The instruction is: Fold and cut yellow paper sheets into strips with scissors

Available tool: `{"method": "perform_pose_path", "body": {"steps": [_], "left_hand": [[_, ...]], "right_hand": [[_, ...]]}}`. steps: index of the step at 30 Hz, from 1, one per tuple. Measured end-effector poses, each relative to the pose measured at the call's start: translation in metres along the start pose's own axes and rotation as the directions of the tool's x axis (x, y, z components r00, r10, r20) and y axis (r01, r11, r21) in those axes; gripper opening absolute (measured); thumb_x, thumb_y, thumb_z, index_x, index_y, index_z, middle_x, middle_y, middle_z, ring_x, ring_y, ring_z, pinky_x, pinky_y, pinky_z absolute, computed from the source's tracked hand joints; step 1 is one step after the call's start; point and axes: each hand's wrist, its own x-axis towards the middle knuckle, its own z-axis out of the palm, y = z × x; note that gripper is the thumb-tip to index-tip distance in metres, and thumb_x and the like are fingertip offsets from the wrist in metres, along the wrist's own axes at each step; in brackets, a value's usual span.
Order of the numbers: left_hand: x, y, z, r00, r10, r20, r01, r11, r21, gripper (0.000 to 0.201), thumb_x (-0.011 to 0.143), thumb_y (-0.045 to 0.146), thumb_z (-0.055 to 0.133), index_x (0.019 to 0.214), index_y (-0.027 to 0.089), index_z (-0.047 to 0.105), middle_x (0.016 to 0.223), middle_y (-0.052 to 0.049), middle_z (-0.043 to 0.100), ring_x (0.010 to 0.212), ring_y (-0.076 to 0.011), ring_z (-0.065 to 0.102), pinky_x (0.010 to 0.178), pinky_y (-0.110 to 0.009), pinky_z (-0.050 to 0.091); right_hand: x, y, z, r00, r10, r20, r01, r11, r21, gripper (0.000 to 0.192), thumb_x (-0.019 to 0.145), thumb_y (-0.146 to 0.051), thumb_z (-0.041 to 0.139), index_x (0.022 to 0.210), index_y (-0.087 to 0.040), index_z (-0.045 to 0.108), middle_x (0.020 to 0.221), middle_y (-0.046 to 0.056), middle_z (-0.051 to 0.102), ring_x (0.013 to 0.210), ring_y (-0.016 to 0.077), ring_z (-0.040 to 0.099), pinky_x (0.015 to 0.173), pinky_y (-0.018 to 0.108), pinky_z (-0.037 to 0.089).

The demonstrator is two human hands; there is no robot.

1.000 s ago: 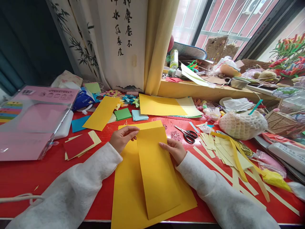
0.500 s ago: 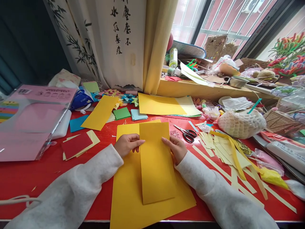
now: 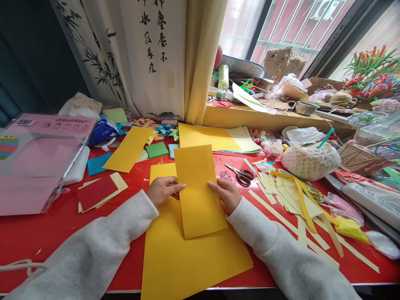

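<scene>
A narrow yellow sheet of paper (image 3: 200, 196) is held up between my two hands, tilted toward me. My left hand (image 3: 164, 191) pinches its left edge, thumb in front and fingers behind. On the right edge, my right hand (image 3: 226, 193) grips it the same way. Beneath lies a larger yellow sheet (image 3: 196, 262), its near corner hanging past the table edge. Black-handled scissors (image 3: 243, 178) rest on the table just beyond my right hand, blades partly spread.
Cream paper strips (image 3: 281, 196) spread over the right side, near a net-wrapped round object (image 3: 311, 160). At left are a pink paper pack (image 3: 46, 154) and red and cream sheets (image 3: 98, 192). More yellow paper (image 3: 206, 135) lies at the back, below a cluttered windowsill (image 3: 237, 114).
Both hands keep hold of the narrow yellow sheet, which has risen and tilted so its lower edge sits farther from me. The view has shifted slightly.
</scene>
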Motion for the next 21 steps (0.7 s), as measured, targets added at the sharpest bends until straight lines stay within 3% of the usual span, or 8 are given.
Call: {"method": "perform_pose_path", "body": {"steps": [3, 7, 15, 21], "left_hand": [[-0.0003, 0.0006, 0.0006, 1.0, 0.004, -0.029, -0.006, 0.999, -0.048, 0.024, 0.062, 0.034, 0.061, 0.075, 0.014, 0.061, 0.071, -0.002, 0.062, 0.065, -0.0153, 0.058, 0.057, -0.027, 0.049], [-0.0019, -0.0003, 0.0048, 0.994, -0.044, 0.098, 0.057, 0.99, -0.132, 0.032, 0.062, 0.03, 0.062, 0.09, 0.015, 0.058, 0.08, -0.004, 0.065, 0.076, -0.0191, 0.06, 0.063, -0.029, 0.049], [0.001, -0.0049, 0.0017, 0.999, -0.038, -0.011, 0.037, 0.992, -0.124, 0.035, 0.06, 0.033, 0.064, 0.087, 0.011, 0.059, 0.08, -0.007, 0.065, 0.075, -0.0221, 0.06, 0.065, -0.034, 0.048], [-0.0066, -0.0017, 0.0096, 0.991, -0.107, 0.078, 0.121, 0.97, -0.21, 0.034, 0.061, 0.031, 0.064, 0.09, 0.016, 0.058, 0.091, -0.005, 0.064, 0.084, -0.0222, 0.058, 0.067, -0.032, 0.049]], "right_hand": [[-0.0001, 0.001, -0.0005, 1.0, -0.01, -0.004, 0.01, 1.0, 0.004, 0.023, 0.063, -0.037, 0.06, 0.074, -0.018, 0.058, 0.075, 0.003, 0.064, 0.068, 0.0172, 0.059, 0.063, 0.029, 0.046], [0.0005, 0.0007, -0.0002, 0.999, -0.033, -0.029, 0.033, 0.999, 0.005, 0.021, 0.065, -0.037, 0.059, 0.072, -0.018, 0.058, 0.073, 0.002, 0.064, 0.066, 0.0163, 0.059, 0.061, 0.029, 0.046], [0.0006, -0.0006, 0.0005, 0.999, -0.011, 0.052, 0.011, 1.0, 0.007, 0.023, 0.064, -0.034, 0.061, 0.079, -0.018, 0.057, 0.079, 0.003, 0.064, 0.073, 0.0177, 0.059, 0.066, 0.029, 0.046], [-0.0032, -0.0008, 0.0065, 0.995, -0.098, 0.019, 0.097, 0.995, 0.03, 0.024, 0.066, -0.035, 0.058, 0.082, -0.017, 0.056, 0.08, 0.003, 0.063, 0.071, 0.0171, 0.059, 0.063, 0.029, 0.047]]}}
